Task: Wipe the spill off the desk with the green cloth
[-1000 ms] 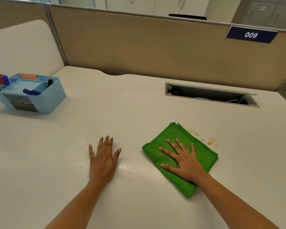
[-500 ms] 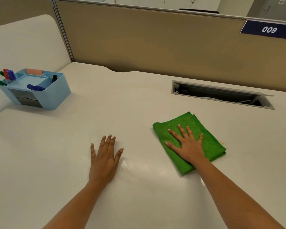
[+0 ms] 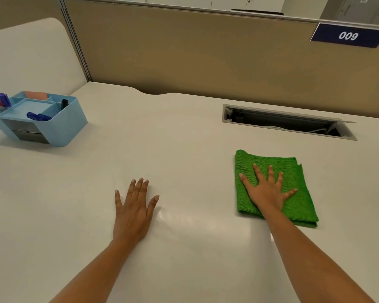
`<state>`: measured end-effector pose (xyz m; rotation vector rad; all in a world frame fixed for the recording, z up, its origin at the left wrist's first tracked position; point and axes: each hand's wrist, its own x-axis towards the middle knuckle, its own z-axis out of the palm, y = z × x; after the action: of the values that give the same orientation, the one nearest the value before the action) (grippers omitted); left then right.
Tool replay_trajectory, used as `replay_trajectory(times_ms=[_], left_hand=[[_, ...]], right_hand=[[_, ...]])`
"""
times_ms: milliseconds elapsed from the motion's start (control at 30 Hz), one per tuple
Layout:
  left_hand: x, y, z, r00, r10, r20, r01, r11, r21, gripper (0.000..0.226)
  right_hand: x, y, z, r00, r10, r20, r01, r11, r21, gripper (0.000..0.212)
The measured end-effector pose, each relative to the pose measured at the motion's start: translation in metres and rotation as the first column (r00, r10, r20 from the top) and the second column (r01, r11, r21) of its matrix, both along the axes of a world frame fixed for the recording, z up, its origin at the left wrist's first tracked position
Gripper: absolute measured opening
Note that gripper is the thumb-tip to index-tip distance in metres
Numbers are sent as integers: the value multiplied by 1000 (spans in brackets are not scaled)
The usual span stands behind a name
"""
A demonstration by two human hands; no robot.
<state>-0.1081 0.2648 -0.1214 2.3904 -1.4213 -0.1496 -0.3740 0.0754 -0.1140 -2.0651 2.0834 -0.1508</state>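
Spanning the whole view, the pale surface [image 3: 184, 138] backs onto a tan partition [image 3: 206, 51]. A blue organiser [image 3: 59, 125] with markers stands at its far left. The folded green cloth [image 3: 293, 171] lies flat right of centre, just before a cable slot [image 3: 289, 122]. The right hand [image 3: 268, 191] presses on it, fingers [image 3: 257, 171] spread apart. The left hand [image 3: 134, 211] lies flat on bare surface, fingers nearly together. No spill shows.
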Motion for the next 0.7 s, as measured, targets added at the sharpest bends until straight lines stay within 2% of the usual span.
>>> replay_trajectory(times_ms=[67, 200, 367, 700], left_hand=[[0, 1, 1, 1000, -3, 8, 3, 1000, 0, 69], [-1, 1, 0, 1000, -4, 12, 4, 1000, 1, 58], [-1, 1, 2, 1000, -14, 14, 14, 1000, -4, 58], [-2, 1, 2, 999, -36, 4, 36, 999, 0, 58]], right_hand=[[-6, 2, 1, 999, -49, 8, 49, 999, 10, 78], [-15, 10, 1, 993, -119, 17, 118, 993, 18, 78], [-21, 28, 3, 979, -194, 57, 193, 981, 26, 76], [-5, 82, 3, 975, -219, 46, 217, 975, 47, 76]])
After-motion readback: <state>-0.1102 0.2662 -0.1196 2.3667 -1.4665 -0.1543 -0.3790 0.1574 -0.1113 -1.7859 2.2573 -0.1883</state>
